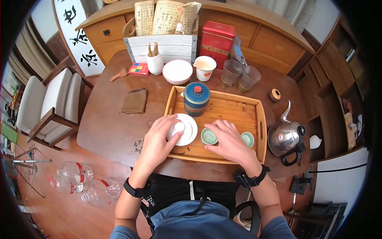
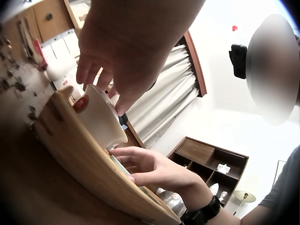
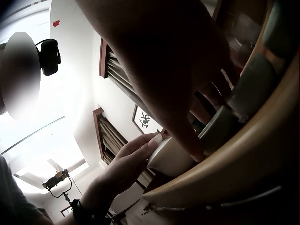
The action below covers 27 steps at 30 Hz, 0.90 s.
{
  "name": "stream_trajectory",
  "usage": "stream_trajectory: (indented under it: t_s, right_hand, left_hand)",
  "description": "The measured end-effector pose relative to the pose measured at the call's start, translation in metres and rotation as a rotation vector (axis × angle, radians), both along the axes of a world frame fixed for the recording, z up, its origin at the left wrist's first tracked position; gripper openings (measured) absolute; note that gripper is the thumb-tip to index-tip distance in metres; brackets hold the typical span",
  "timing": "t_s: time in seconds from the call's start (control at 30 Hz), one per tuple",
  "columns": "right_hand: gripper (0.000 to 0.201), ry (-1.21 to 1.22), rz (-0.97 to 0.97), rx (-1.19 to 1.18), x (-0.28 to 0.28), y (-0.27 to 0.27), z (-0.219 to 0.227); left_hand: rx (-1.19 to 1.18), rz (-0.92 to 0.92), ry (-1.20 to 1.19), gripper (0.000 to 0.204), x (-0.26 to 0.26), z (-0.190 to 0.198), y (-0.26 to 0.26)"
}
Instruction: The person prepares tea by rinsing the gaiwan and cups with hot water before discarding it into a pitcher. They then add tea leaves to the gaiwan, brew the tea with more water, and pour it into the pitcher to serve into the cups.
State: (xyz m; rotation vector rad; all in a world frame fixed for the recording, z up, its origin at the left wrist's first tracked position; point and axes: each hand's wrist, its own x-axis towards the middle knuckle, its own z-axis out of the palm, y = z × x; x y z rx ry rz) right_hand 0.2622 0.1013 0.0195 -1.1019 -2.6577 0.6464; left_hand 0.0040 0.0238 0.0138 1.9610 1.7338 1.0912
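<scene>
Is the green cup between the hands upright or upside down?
The green cup is upright; the head view looks into its mouth.

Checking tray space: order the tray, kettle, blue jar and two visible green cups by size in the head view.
1. Tray
2. Kettle
3. Blue jar
4. Left green cup and right green cup: unranked; they look alike and the right hand partly hides the latter.

A white banner [image 1: 79,38] bears black Chinese characters, 世 [image 1: 70,14] among them.
</scene>
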Motion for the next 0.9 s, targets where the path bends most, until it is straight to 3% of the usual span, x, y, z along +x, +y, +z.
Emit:
stream_trajectory:
  t_s: [0.4, 0.9]
  right_hand:
    - [0.06, 0.057, -0.053, 0.034, 0.006, 0.001, 0.022]
    - [0.06, 0.047, -0.334, -0.031, 0.088, -0.011, 0.054]
  left_hand:
    - [-0.023, -0.003, -0.006, 0.033, -0.001, 0.001, 0.0]
    - [-0.045, 0.001, -0.009, 0.03, 0.001, -0.002, 0.002]
